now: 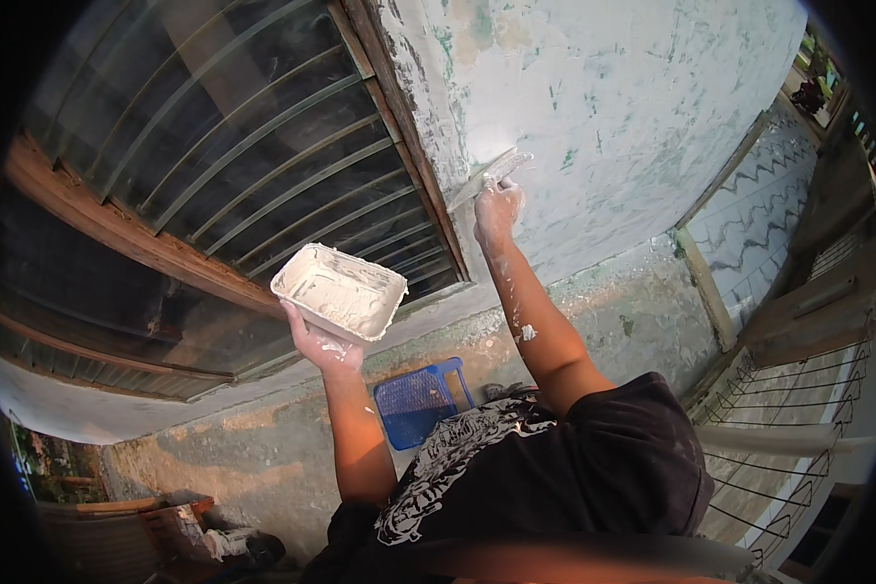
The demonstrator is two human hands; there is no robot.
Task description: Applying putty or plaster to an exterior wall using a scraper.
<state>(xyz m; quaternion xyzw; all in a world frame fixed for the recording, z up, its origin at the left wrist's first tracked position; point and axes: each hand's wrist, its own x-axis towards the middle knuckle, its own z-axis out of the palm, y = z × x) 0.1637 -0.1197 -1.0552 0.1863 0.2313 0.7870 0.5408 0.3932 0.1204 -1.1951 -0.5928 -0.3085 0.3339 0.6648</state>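
My left hand (329, 348) grips a white rectangular plastic tub (297, 305) from below and tilts it a little. Off-white wall putty (339, 290) coats its inside and rim. Held out farther and to the right, my right hand (499, 208) closes round a putty knife (484, 178) whose wide blade lies against the wall near the window frame. White smears of putty mark both hands and my right forearm. The wall (603, 127) is patchy white, with greenish old paint showing through.
Left of the wall is a louvred glass window (292, 127) in a brown wooden frame (414, 161). A blue plastic chair or stool (414, 401) stands on the concrete ground below. Wire racking (788, 409) is at the right, beside patterned tiles (749, 214). Wooden items (136, 526) sit lower left.
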